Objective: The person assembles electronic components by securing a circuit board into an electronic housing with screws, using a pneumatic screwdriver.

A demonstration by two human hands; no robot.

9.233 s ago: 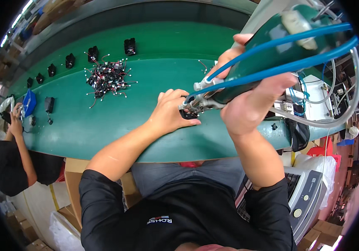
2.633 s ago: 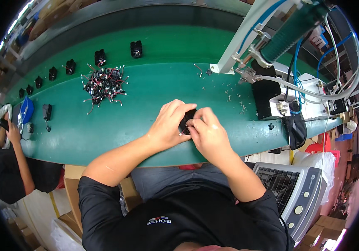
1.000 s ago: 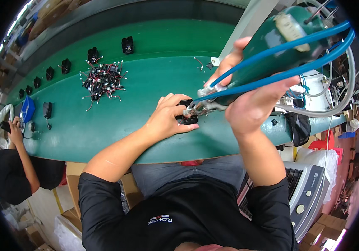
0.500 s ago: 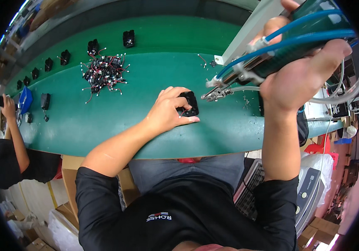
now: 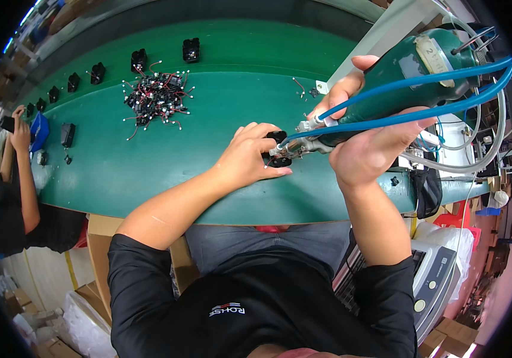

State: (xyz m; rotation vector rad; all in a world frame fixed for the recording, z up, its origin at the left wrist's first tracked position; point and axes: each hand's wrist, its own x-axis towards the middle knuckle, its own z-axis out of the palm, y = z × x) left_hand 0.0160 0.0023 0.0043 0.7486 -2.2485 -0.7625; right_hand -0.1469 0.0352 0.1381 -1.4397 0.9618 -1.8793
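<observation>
Left hand (image 5: 248, 150) curled round black housing (image 5: 277, 136), fingers above, thumb below, on green worktop (image 5: 220, 107). Right hand (image 5: 363, 149) wrapped round green pneumatic tool (image 5: 405, 65) with blue hoses (image 5: 399, 88); metal tip at housing, exact contact unclear. Farther left: pile of small wired parts (image 5: 157, 100). Beyond pile: row of black units (image 5: 191, 51).

A blue container (image 5: 39, 131) rested on the far left of the green surface (image 5: 166, 191), near a co-worker in black (image 5: 5, 209). A cardboard box (image 5: 99, 256) sat below its near edge. Rightward, a black bag (image 5: 427, 194) hung near a grey appliance (image 5: 426, 296), red plastic (image 5: 462, 216) and clear sheeting (image 5: 467, 256).
</observation>
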